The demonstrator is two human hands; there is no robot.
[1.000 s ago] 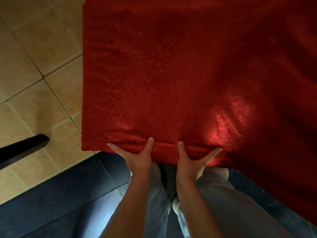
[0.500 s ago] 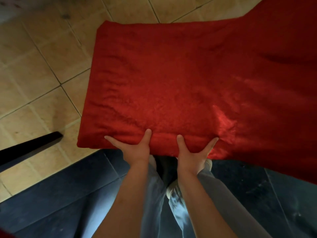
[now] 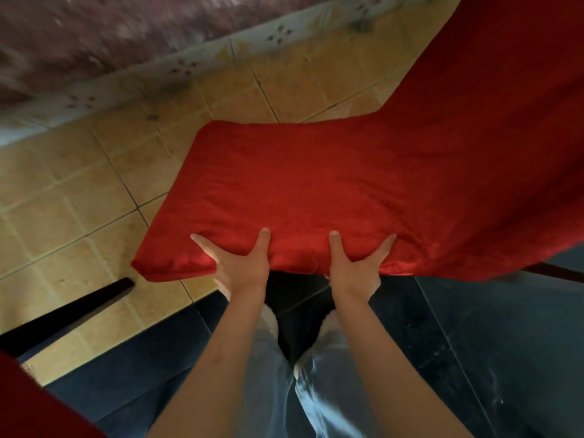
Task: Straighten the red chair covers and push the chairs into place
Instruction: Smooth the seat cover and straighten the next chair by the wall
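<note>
**Q:** Red fabric is described, but where is it, and how is it held?

**A:** Red cloth is seen in the centre, stretched as a cover (image 3: 316,197) over a chair back viewed from above, with tan floor tiles (image 3: 72,222) beyond it. Its near top edge is gripped by both hands side by side. The left hand (image 3: 240,263) is set left of centre, thumb laid on the cloth, fingers curled under the edge out of sight. The right hand (image 3: 357,267) is placed the same way just beside it. A bare strip of cloth is left between the thumbs.

**Q:** How is the cover likely to handle?

**A:** Softness and lightness are suggested by the fine wrinkles and the dents under the thumbs. A slight sheen is visible, so some slipping over the frame is to be expected. The chair underneath is judged stiff and the heavier part; the padded top edge, where frame and cloth are caught together, looks the best place to hold for pushing. For smoothing, the loose corners would probably be pulled instead.

**Q:** How many of each thing can be counted?

**A:** Two hands are counted, and one covered chair back. More red cloth (image 3: 505,90) rises at the right, joined to the cover, but whether it belongs to the same chair cannot be told. One dark leg (image 3: 72,308) lies at the left, and a red patch (image 3: 34,403) fills the lower left corner. Pale trousers (image 3: 278,374) are seen below.
</note>
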